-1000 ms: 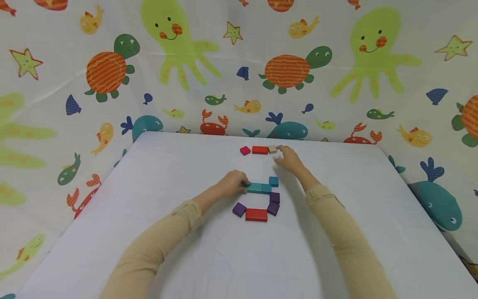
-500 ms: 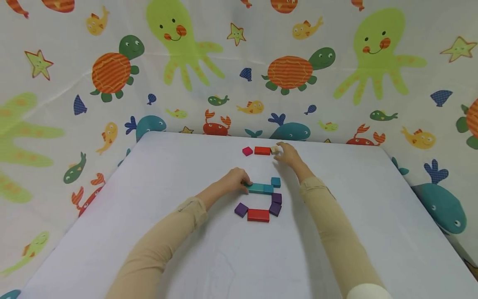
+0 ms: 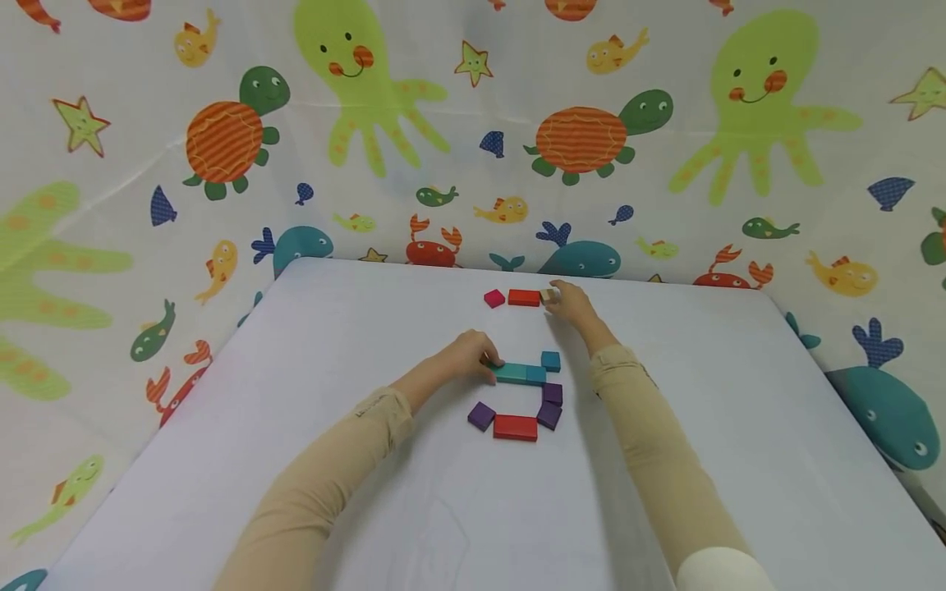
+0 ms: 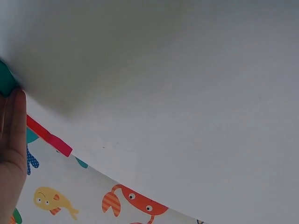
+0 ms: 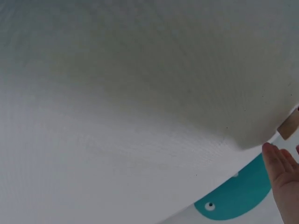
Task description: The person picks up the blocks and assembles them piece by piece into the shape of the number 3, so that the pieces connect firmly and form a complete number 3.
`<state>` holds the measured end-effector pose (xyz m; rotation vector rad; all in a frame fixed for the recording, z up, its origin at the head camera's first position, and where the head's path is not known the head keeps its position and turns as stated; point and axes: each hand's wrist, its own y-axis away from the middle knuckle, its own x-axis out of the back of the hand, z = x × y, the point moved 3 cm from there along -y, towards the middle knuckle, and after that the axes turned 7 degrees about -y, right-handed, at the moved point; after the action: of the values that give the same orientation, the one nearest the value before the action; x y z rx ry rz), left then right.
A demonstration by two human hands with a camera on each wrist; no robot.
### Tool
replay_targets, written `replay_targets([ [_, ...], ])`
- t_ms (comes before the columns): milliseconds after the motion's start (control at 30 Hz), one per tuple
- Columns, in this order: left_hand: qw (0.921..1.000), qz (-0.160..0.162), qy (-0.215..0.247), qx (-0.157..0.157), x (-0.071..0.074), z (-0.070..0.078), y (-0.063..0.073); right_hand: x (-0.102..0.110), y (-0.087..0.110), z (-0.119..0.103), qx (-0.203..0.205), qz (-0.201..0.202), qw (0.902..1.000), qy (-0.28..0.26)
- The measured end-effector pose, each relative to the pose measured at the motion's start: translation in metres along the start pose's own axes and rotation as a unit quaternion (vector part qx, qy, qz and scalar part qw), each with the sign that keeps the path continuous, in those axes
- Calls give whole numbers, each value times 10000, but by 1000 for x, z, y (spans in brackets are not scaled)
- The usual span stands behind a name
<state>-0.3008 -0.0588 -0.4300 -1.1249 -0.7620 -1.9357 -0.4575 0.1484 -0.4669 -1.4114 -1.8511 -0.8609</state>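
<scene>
My left hand (image 3: 467, 355) pinches a green block at the left end of a row in the head view; the fingers mostly cover it. In the left wrist view, the fingertips touch this green block (image 4: 6, 80). Joined to it on the right are a teal block (image 3: 510, 373) and a blue block (image 3: 535, 375). Farther back, my right hand (image 3: 572, 304) has its thumb and fingers at a small, bare-wood block (image 3: 548, 295), which sits at the right end of a red block (image 3: 524, 298). The right wrist view shows the wooden block (image 5: 288, 125) beside the fingers.
Another blue block (image 3: 550, 361) stands behind the row's right end. Purple blocks (image 3: 552, 394) lead down to a long red block (image 3: 516, 428), with one purple block (image 3: 482, 416) at its left. A pink block (image 3: 494, 299) lies at the back. A sea-animal cloth hangs behind the white table (image 3: 369, 328).
The wooden block has turned slightly under my right hand, whose fingers have closed in around it. My left hand stays at the green block. The head view has shifted a little.
</scene>
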Motion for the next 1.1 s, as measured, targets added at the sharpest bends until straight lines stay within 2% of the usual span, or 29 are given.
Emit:
replay_targets([
  [33,10000,-2,-7,-5,0,0,0,-5,-11,14,215,122,9997,-54],
  [133,10000,-39,-5,83,-1,1,-1,-9,-15,18,274,149,9995,-95],
  [167,9999,-57,21,127,-1,1,-1,-5,-8,11,114,17,9998,-139],
  [233,9998,-87,32,173,-1,1,-1,0,5,-1,85,3,9999,-126],
  [267,9997,-107,43,198,-1,0,-1,5,18,-14,-124,-137,9998,-53],
  [333,9997,-122,57,200,-1,1,-1,9,28,-21,-159,-224,9996,10],
  [367,9997,-132,77,205,-1,1,-1,8,24,-14,70,-156,9999,13],
  [433,9997,-150,75,200,0,0,-1,8,25,-14,52,-266,9995,176],
  [533,9996,-164,110,194,0,0,-1,10,29,-14,273,-265,9984,411],
  [567,9996,-170,123,195,0,0,-1,10,29,-14,290,-270,9981,482],
  [600,9996,-169,109,175,0,1,-1,13,36,-23,35,-430,9975,552],
  [700,9997,-155,130,139,0,1,-1,10,29,-12,211,-483,9970,568],
  [800,9997,-155,120,141,-1,2,-1,-6,-17,32,564,-237,9965,571],
  [867,9996,-168,131,177,0,2,0,-17,-45,62,769,-224,9960,407],
  [933,9994,-193,193,213,0,1,0,-28,-75,90,882,2,9957,283],
  [1000,9991,-242,271,229,1,0,-1,-29,-77,94,862,71,9962,73],
  [1033,9990,-260,301,219,1,-1,-1,-26,-71,90,784,-23,9969,-56],
  [1100,9990,-299,288,192,1,-2,-3,-20,-55,78,917,171,9955,-156],
])
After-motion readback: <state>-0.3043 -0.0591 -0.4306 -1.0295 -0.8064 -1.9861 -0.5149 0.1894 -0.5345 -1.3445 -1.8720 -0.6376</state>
